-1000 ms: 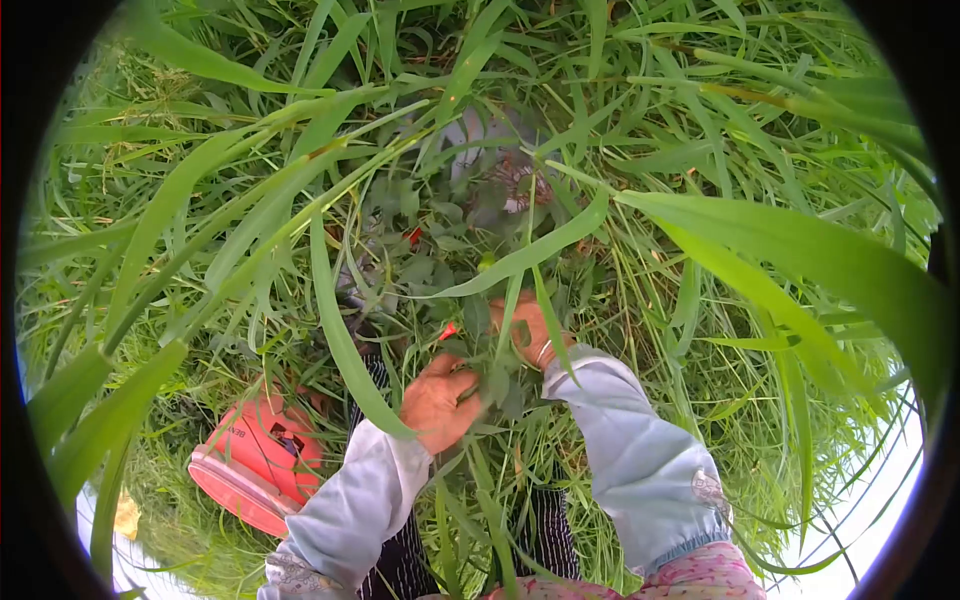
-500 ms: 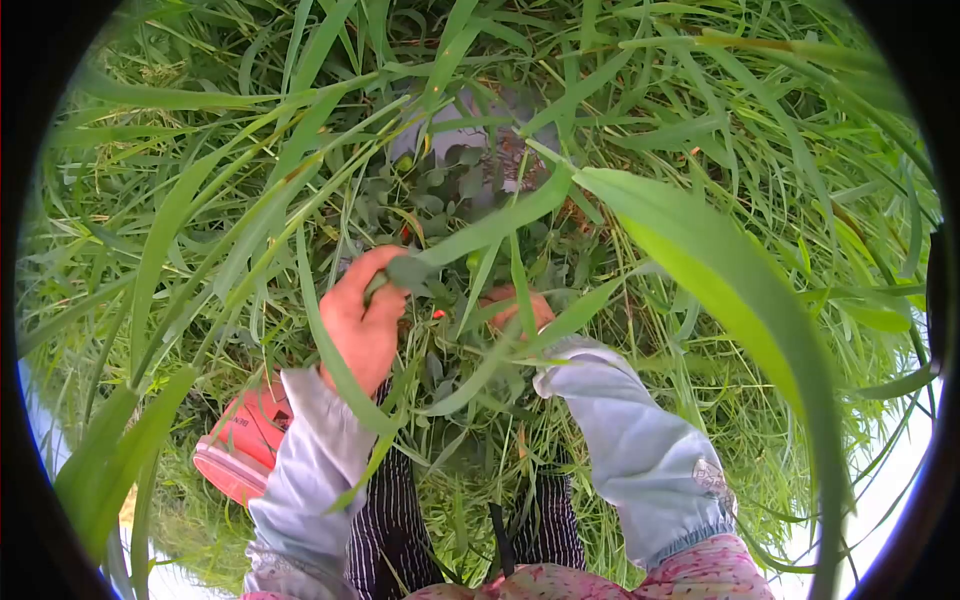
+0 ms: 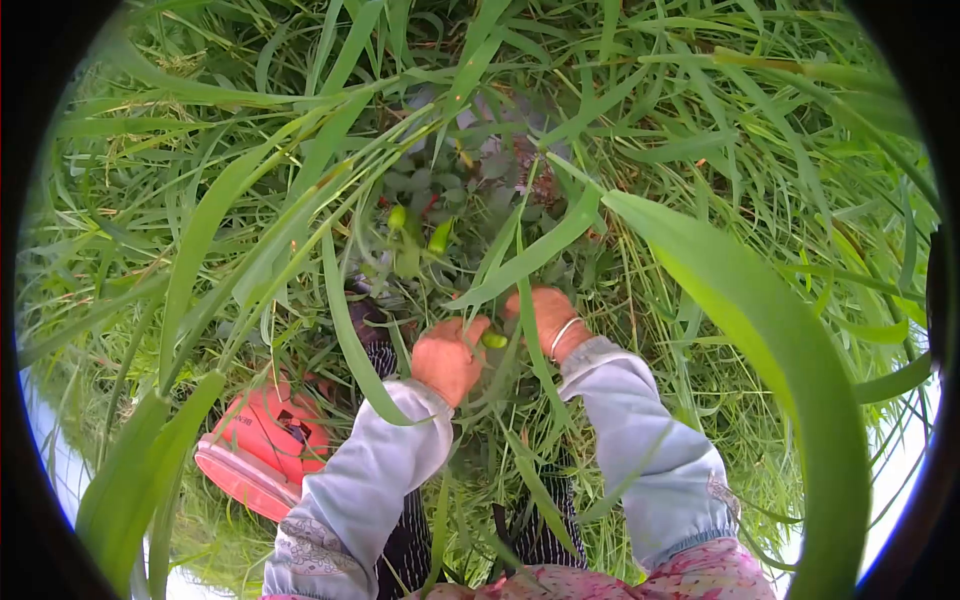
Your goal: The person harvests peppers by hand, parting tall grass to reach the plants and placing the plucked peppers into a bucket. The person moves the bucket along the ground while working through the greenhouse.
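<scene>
Low in the leaves, my left hand (image 3: 450, 360) is closed, its fingers curled inward. A small green pepper (image 3: 494, 340) shows at its fingertips and appears to be gripped there. My right hand (image 3: 545, 318), with a white bangle (image 3: 563, 338) at the wrist, is close by on the right. Its fingers are bent inward and partly hidden by a grass blade; what they hold cannot be seen. Beyond both hands, a leafy plant (image 3: 425, 185) bears a green pepper (image 3: 397, 217), another green pepper (image 3: 440, 236) and small red spots of fruit.
Long grass blades cross in front of the hands, including a broad blade (image 3: 740, 270) on the right. A red container (image 3: 265, 440) lies tilted in the grass at left. Greyish sheeting (image 3: 490, 110) shows behind the plant. My striped trouser legs (image 3: 545, 520) are below.
My left hand has moved right and down from the leaves, beside my right hand. A green pepper now shows at its fingertips. More green peppers are visible on the plant.
</scene>
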Demonstrator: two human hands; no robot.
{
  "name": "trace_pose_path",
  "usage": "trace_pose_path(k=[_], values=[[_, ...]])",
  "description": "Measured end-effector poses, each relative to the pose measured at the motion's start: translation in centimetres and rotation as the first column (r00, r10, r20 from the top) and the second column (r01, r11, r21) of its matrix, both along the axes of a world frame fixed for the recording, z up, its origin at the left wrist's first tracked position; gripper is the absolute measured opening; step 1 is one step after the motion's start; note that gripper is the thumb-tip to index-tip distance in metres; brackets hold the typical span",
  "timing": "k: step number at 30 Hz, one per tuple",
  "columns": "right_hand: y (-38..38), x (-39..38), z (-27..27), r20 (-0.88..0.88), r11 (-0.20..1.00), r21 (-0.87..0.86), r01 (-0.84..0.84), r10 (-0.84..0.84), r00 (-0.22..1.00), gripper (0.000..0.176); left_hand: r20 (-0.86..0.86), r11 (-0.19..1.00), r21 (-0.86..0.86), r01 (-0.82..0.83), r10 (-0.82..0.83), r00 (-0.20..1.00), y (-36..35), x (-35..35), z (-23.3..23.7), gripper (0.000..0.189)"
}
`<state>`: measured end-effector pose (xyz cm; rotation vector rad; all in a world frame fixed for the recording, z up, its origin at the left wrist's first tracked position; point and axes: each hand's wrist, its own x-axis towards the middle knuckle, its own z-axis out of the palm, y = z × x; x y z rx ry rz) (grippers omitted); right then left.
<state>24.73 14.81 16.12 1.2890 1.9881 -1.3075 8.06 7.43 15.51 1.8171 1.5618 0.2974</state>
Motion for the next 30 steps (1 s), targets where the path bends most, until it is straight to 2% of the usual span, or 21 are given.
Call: trace_pose_path(k=[1, 3, 4, 5, 6, 8, 10, 11, 13, 14, 15, 18, 21, 23, 25, 28, 30], values=[[-0.7, 0.8, -1.5, -0.009, 0.990, 0.138, 0.018, -0.017, 1.000, 0.033, 0.001, 1.000, 0.008, 0.007, -0.007, 1.000, -0.2, 0.2, 0.0, 0.029], [1.8, 0.7, 1.8, -0.035, 0.944, 0.268, 0.191, -0.188, 0.981, 0.031, -0.038, 0.997, 0.013, 0.071, -0.071, 0.997, 0.2, 1.0, 0.4, 0.027], [3.0, 0.9, 2.1, -0.217, 0.850, 0.335, 0.407, -0.351, 0.911, 0.026, -0.059, 0.995, 0.010, 0.104, -0.103, 0.993, 0.2, 1.4, 0.6, 0.026], [4.2, 0.3, 1.0, -0.397, 0.709, 0.397, 0.583, -0.441, 0.805, 0.017, -0.097, 0.988, 0.095, 0.122, -0.113, 0.989, -0.2, 1.8, 0.1, 0.025], [5.5, 0.6, 0.6, -0.366, 0.702, 0.282, 0.655, -0.552, 0.749, 0.020, -0.121, 0.988, 0.098, 0.121, -0.109, 0.987, -0.7, 2.1, -0.2, 0.025], [7.4, -0.9, -1.8, -0.294, 0.792, 0.171, 0.586, -0.527, 0.797, 0.018, -0.170, 0.987, 0.103, 0.123, -0.104, 0.980, -1.2, 2.5, 0.0, 0.026], [7.1, -3.7, -4.4, -0.063, 0.900, 0.268, 0.342, -0.338, 0.939, 0.020, -0.126, 0.977, 0.154, 0.148, -0.129, 0.984, -0.9, 2.0, 0.4, 0.025], [6.6, -4.5, -5.6, 0.059, 0.934, 0.292, 0.204, -0.231, 0.971, 0.022, -0.105, 0.971, 0.180, 0.157, -0.140, 0.985, -0.5, 1.7, 0.6, 0.025], [4.5, -5.0, -7.3, -0.107, 0.886, 0.386, 0.258, -0.235, 0.966, 0.023, -0.011, 0.955, 0.250, 0.163, -0.165, 0.986, -0.3, 1.3, 0.1, 0.024], [3.2, -5.2, -8.5, -0.187, 0.858, 0.426, 0.287, -0.227, 0.956, 0.023, 0.032, 0.966, 0.214, 0.144, -0.154, 0.988, -0.3, 1.3, 0.1, 0.023], [2.4, -5.3, -11.6, -0.174, 0.857, 0.435, 0.275, -0.220, 0.960, 0.024, 0.075, 0.977, 0.175, 0.123, -0.138, 0.988, -0.4, 1.4, 0.2, 0.023], [3.9, -6.0, -6.4, 0.007, 0.948, 0.136, 0.286, -0.290, 0.957, 0.027, 0.243, 0.996, -0.043, 0.081, -0.068, 0.968, -0.8, 1.3, 0.6, 0.023], [2.7, -6.0, -8.5, 0.026, 0.945, 0.193, 0.262, -0.272, 0.962, 0.028, 0.367, 0.970, -0.244, 0.009, 0.084, 0.927, -0.5, 0.8, 1.9, 0.024], [2.4, -6.2, -8.6, 0.095, 0.945, 0.142, 0.294, -0.309, 0.946, 0.027, 0.370, 0.960, -0.280, -0.018, 0.125, 0.921, -0.5, 0.5, 2.3, 0.025], [1.3, -6.4, -9.0, 0.131, 0.944, 0.243, 0.223, -0.260, 0.957, 0.028, 0.355, 0.949, -0.315, -0.001, 0.118, 0.927, -0.1, -0.4, 4.0, 0.023], [0.2, -5.9, -9.4, 0.130, 0.943, 0.304, 0.135, -0.181, 0.975, 0.029, 0.528, 0.962, -0.265, 0.068, 0.086, 0.845, 0.4, -2.5, 5.7, 0.022], [-1.0, -5.3, -11.5, 0.169, 0.927, 0.371, 0.054, -0.125, 0.978, 0.030, 0.486, 0.899, -0.352, -0.263, 0.415, 0.769, 0.5, -3.6, 4.1, 0.015]])
